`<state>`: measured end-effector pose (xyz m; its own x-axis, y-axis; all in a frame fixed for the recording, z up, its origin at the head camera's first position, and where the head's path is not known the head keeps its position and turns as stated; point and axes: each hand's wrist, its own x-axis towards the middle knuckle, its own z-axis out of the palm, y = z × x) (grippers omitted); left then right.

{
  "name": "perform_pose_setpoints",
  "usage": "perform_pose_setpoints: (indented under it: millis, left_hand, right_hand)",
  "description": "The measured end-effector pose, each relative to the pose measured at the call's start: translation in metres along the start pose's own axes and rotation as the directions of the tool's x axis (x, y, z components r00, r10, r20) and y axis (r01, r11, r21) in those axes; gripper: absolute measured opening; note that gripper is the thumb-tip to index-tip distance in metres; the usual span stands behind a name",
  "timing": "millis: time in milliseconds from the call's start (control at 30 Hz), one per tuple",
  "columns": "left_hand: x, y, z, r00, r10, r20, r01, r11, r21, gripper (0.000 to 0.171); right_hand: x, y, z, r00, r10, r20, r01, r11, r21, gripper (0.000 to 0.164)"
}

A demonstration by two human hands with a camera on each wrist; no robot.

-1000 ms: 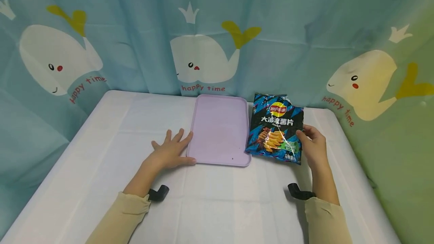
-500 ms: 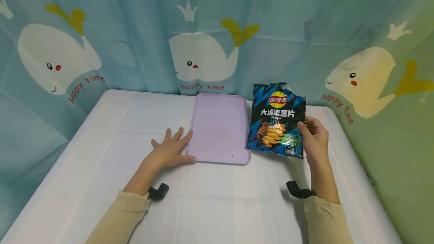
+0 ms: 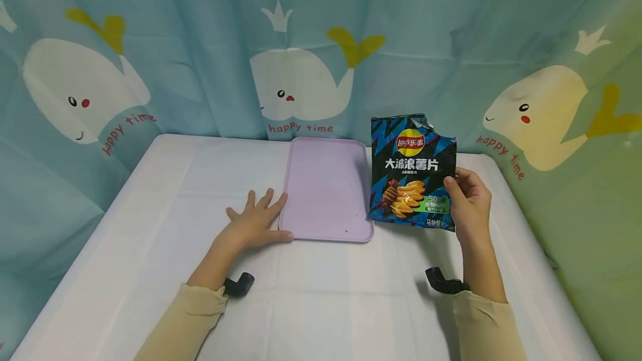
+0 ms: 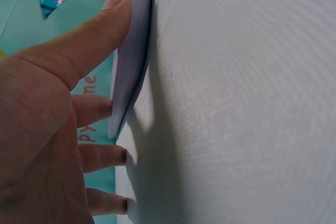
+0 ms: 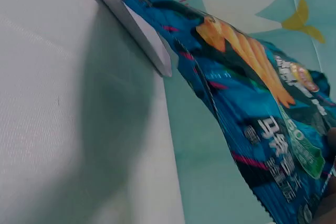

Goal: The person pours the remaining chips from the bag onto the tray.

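My right hand (image 3: 470,205) pinches the right edge of a blue and black chip bag (image 3: 411,174), thumb in front and fingers behind. The bag stands upright over the table, its top right corner torn away. In the right wrist view the chip bag (image 5: 247,93) slants across, with only a bit of the hand at the right edge. My left hand (image 3: 256,222) lies with spread fingers at the left edge of a flat lilac tray (image 3: 326,188), thumb touching its front left corner. Close up in the left wrist view, the left hand (image 4: 47,129) has its thumb against the tray's rim (image 4: 131,56).
A white cloth covers the table (image 3: 311,305). Behind it hangs a teal curtain (image 3: 200,88) printed with white whales. Tiny dark specks lie near the tray's front right corner. A black wrist mount (image 3: 443,283) sits on each forearm.
The right hand has raised the chip bag off the table and turned it more upright, its shadow now lying below. The left hand and the tray have stayed nearly where they were.
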<state>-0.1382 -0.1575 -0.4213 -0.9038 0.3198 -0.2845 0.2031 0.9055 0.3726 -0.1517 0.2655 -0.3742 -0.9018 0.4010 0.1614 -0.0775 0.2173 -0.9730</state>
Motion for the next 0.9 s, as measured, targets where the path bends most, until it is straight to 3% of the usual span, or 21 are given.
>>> perform_pose_setpoints:
  millis: [233,467,733,900]
  left_hand:
    - [0.001,0.004,-0.001,1.0,0.014,-0.01,-0.014,1.0,-0.009,0.1]
    - [-0.002,0.004,-0.002,1.0,-0.013,0.003,0.013,1.0,0.004,0.101]
    - [-0.002,0.003,-0.002,1.0,-0.019,-0.019,0.019,1.0,0.003,0.101]
    - [-0.002,0.002,-0.002,1.0,-0.023,-0.019,0.023,1.0,-0.008,0.101]
  right_hand:
    - [-0.003,-0.014,0.0,0.979,-0.204,-0.009,0.204,0.978,0.03,0.023]
    - [-0.001,-0.023,0.007,0.92,-0.386,0.075,0.392,0.915,-0.099,0.029]
    - [0.003,-0.038,0.013,0.856,-0.485,0.179,0.511,0.848,-0.143,0.028]
    - [0.005,-0.051,0.015,0.81,-0.522,0.265,0.582,0.771,-0.26,0.029]
